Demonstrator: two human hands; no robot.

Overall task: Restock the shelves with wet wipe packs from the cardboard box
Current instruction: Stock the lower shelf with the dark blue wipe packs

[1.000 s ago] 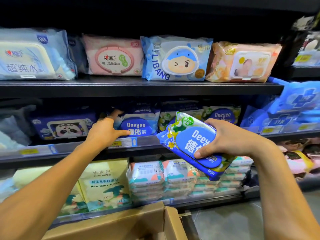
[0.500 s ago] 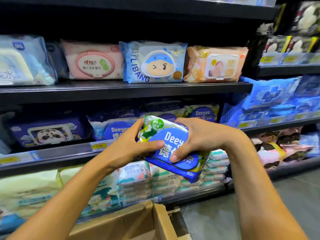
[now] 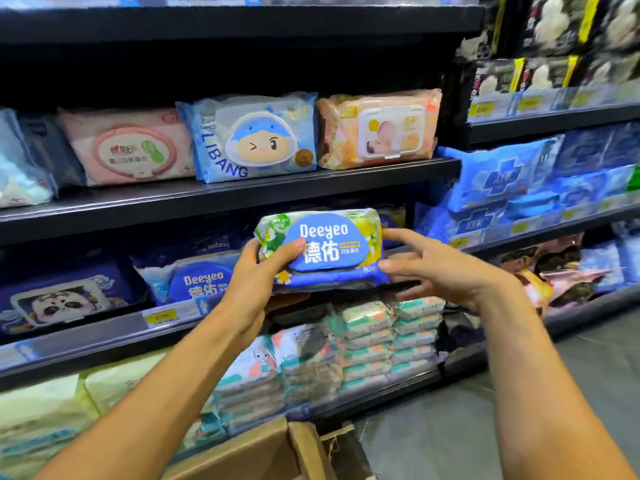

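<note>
A blue and green Deeyeo wet wipe pack (image 3: 332,251) is held level in front of the middle shelf (image 3: 104,337). My left hand (image 3: 256,285) grips its left end, thumb on the blue lid. My right hand (image 3: 440,271) touches the pack's right end with fingers spread. Another Deeyeo pack (image 3: 197,278) lies on the middle shelf to the left. The cardboard box (image 3: 256,455) shows its open top at the bottom edge, between my forearms.
The upper shelf (image 3: 242,199) carries a pink pack (image 3: 131,147), a blue LIBANG pack (image 3: 252,136) and an orange pack (image 3: 377,128). A panda pack (image 3: 59,299) lies middle left. Stacked small packs (image 3: 374,341) fill the lower shelf. Blue packs (image 3: 519,178) sit at right, grey floor (image 3: 450,427) below.
My left hand came off the shelf and took the pack's left end. The pack turned from tilted to level and rose toward the middle shelf. My right hand's fingers loosened.
</note>
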